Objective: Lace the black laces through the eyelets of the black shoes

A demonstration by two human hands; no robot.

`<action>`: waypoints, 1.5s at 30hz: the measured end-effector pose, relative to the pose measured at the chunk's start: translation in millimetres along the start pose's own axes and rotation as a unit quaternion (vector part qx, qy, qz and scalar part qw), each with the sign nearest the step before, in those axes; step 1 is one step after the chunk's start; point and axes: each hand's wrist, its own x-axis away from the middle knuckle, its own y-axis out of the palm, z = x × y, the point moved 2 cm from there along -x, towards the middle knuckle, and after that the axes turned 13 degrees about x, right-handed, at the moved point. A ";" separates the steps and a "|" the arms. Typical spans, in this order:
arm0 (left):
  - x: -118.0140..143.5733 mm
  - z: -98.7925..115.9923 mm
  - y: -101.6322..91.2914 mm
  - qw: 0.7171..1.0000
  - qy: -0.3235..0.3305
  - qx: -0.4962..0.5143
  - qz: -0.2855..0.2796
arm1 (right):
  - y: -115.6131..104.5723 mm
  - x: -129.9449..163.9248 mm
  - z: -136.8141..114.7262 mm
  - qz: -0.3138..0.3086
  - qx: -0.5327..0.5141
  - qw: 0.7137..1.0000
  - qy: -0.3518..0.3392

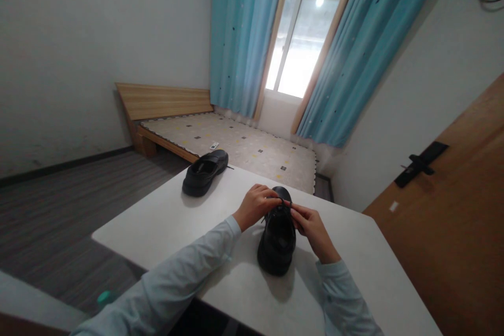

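A black shoe [277,241] stands on the white table [165,220] in front of me, toe pointing away. My left hand [255,206] pinches a black lace at the shoe's upper left. My right hand [313,228] grips the lace end at the upper right; both hands rest against the shoe's lacing. A second black shoe [205,172] lies untouched at the far left part of the table, a lace end trailing from it.
Beyond the table stands a low wooden bed [236,144] with a patterned mattress. Blue curtains [244,31] frame a bright window. A wooden door [452,220] with a black handle is on the right. Grey floor lies to the left.
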 end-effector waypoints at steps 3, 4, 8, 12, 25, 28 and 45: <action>-0.1 -3.0 5.2 0.993 -0.050 0.085 0.056 | -1.6 0.2 -4.1 0.023 0.061 0.997 -0.039; 0.1 -3.7 7.1 0.989 -0.065 0.117 0.070 | -1.8 0.3 -5.2 0.029 0.079 0.995 -0.053; 0.0 -3.4 12.0 0.965 -0.113 0.222 0.077 | -1.3 1.2 -5.9 0.041 0.126 0.987 -0.085; -0.7 -1.6 13.6 0.943 -0.180 0.275 0.056 | -0.3 0.8 -1.7 0.053 0.163 0.979 -0.111; 2.2 -8.0 18.4 0.872 -0.320 0.371 -0.019 | 6.3 10.1 -6.2 0.109 0.433 0.876 -0.181; 0.8 -6.4 16.1 0.871 -0.317 0.375 -0.031 | 8.1 10.0 -4.0 0.112 0.453 0.864 -0.189; -3.8 -1.9 9.1 0.893 -0.249 0.368 -0.069 | 7.0 8.0 -2.8 0.152 0.245 0.944 -0.162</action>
